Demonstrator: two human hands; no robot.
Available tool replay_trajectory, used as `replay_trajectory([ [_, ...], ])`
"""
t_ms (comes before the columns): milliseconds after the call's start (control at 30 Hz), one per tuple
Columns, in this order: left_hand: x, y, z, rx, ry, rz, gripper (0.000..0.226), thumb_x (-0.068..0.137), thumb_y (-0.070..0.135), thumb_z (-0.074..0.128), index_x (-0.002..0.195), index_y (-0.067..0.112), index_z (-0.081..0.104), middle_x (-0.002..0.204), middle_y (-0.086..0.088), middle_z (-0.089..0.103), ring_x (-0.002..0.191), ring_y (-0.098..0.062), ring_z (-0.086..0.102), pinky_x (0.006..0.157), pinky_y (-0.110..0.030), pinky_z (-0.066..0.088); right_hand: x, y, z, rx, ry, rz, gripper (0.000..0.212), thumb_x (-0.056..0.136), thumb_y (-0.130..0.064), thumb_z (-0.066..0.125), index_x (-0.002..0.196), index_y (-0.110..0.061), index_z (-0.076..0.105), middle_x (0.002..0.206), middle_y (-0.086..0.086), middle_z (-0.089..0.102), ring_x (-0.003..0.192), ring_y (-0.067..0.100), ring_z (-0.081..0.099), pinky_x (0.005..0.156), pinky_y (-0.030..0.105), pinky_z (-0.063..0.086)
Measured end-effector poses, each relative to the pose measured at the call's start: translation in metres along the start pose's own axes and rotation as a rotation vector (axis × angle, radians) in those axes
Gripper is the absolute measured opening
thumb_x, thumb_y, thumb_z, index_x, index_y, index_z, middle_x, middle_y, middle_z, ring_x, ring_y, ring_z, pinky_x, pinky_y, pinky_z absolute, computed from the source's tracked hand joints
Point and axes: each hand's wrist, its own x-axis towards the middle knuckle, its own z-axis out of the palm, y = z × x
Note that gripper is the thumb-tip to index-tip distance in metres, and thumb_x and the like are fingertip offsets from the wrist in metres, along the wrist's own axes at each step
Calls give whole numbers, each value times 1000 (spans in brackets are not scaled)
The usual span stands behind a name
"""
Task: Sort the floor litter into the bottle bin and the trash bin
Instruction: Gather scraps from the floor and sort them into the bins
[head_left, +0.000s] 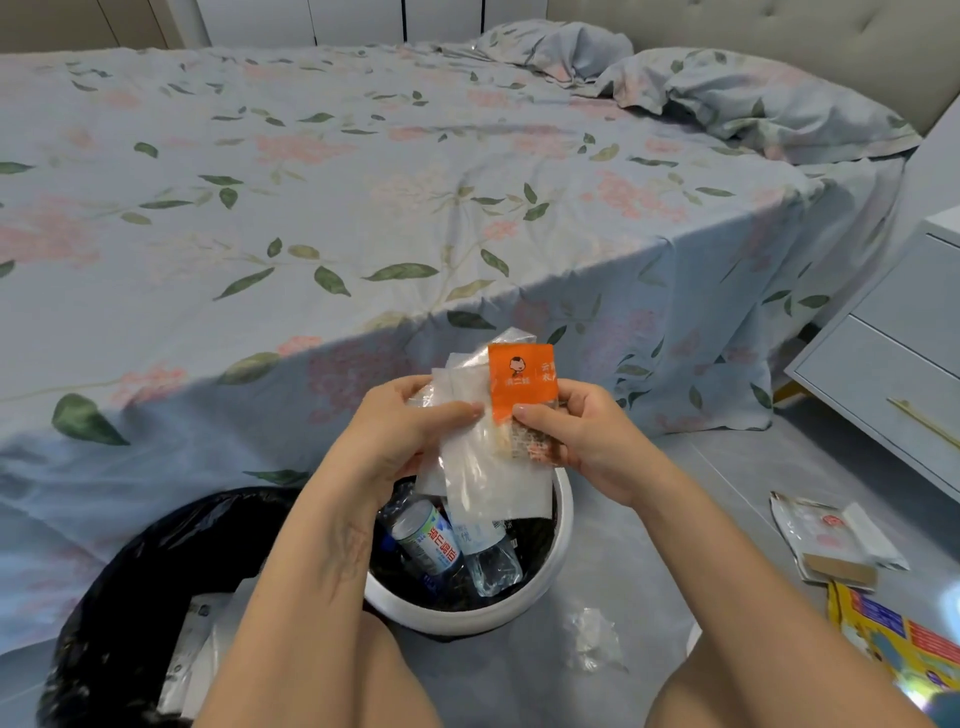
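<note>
Wrappers (488, 447) stood upright in both hands, left hand (400, 431) and right hand (576, 431) pinching them with closed fingers directly above the white bottle bin (563, 525), while the black-bagged trash bin (140, 561) lay down-left, nearer the left hand.

Grey floor (701, 483), white bottle bin (563, 551) beside black-lined trash bin (130, 571), crumpled clear plastic (592, 639), flattened wrappers (831, 540) (right side), colourful packet (893, 639), flowered bed (363, 182) behind.
</note>
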Motion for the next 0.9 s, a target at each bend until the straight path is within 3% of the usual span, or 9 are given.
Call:
replay_trajectory([
  [67,1,1,1,-62,40,-35,31,80,20,75,106,5,67,80,-8,75,66,-21,72,62,-35,59,3,4,7,35,78,-65,12,87,-4,63,95,-13,66,83,0,73,75,14,69,61,28,58],
  [133,-1,3,3,-131,11,-113,21,89,26,65,89,5,65,51,0,65,43,-10,61,57,-29,54,5,7,10,10,143,-176,16,88,-3,61,93,-17,67,77,-6,73,71,10,68,56,22,54],
  [200,-5,6,5,-207,-54,-155,28,94,28,57,73,10,61,37,4,52,32,-6,50,53,-27,49,7,11,11,-100,186,-335,20,89,-2,60,90,-20,69,74,-11,73,68,4,67,59,18,52],
  [333,-4,7,0,-376,-149,-156,46,90,47,54,78,4,65,52,-1,61,45,-11,60,52,-25,57,8,17,9,-520,300,-703,24,84,0,60,102,-8,74,83,-24,69,74,-8,63,69,9,48],
  [467,-1,3,-5,-354,-196,-103,61,68,63,62,83,4,60,48,-3,55,49,-15,60,66,-30,60,7,22,8,-894,269,-992,37,84,1,53,116,-9,68,98,2,71,86,9,64,78,15,51],
  [533,-2,3,-3,-322,-187,-51,56,65,52,68,93,4,68,79,-10,74,77,-21,72,81,-36,59,11,25,6,-989,255,-1014,37,88,-5,51,123,-12,63,101,7,71,86,17,66,77,22,54],
  [600,-1,1,-3,-281,-125,-22,56,63,38,74,103,-2,69,99,-18,73,96,-29,70,84,-40,59,13,27,7,-1050,231,-1004,36,89,-11,51,122,-12,64,99,6,71,83,18,66,72,25,55],
  [733,0,-4,-3,-179,-19,1,44,70,18,79,99,-12,65,88,-24,68,82,-31,64,66,-31,61,16,29,9,-1115,211,-952,32,87,-12,47,109,-11,71,95,6,69,77,21,64,64,31,54],
  [900,-7,-5,4,-168,-87,-1,61,58,36,83,100,-5,69,95,-19,74,90,-28,73,82,-38,59,21,36,14,-1249,200,-912,43,84,-11,53,125,-22,47,93,11,64,73,26,60,55,36,55],
])
